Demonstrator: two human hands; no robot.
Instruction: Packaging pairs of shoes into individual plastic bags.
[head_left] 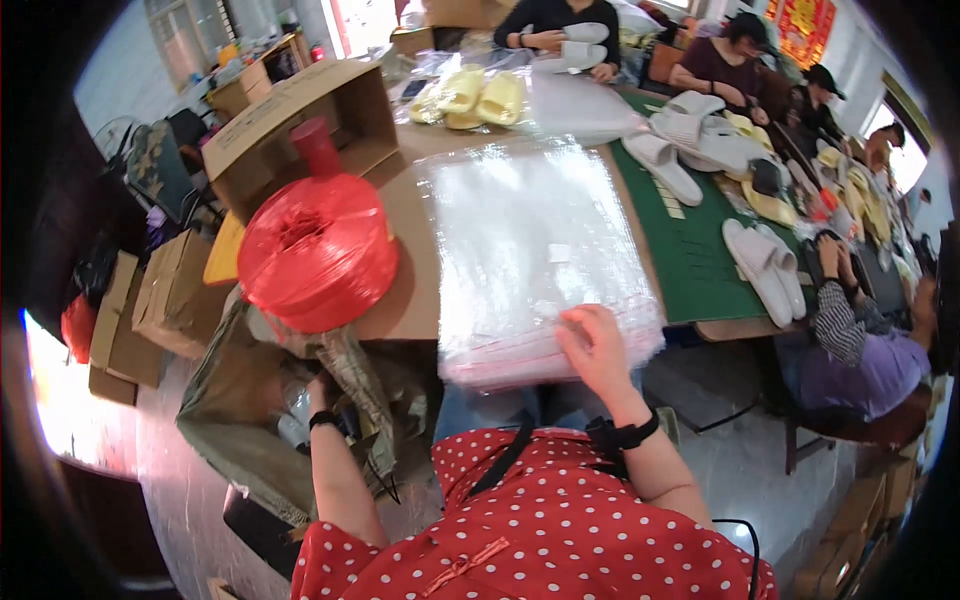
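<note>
Right hand flat on the near edge of a thick stack of clear plastic bags, centre of the frame, fingers spread and pressing or picking at the top sheet; no closed grip, nothing lifted free yet. Stack apparently full, so likely early in the bagging. Left hand at lower left, reaching into a drab cloth sack below the bench edge, fingers buried; grip impossible to tell. Big red spool of plastic twine just left of the stack, open cardboard box behind it. Pale slippers on the green mat at right, yellow ones bagged at top centre. Other workers' hands at upper right, blurred by the fisheye rim.
</note>
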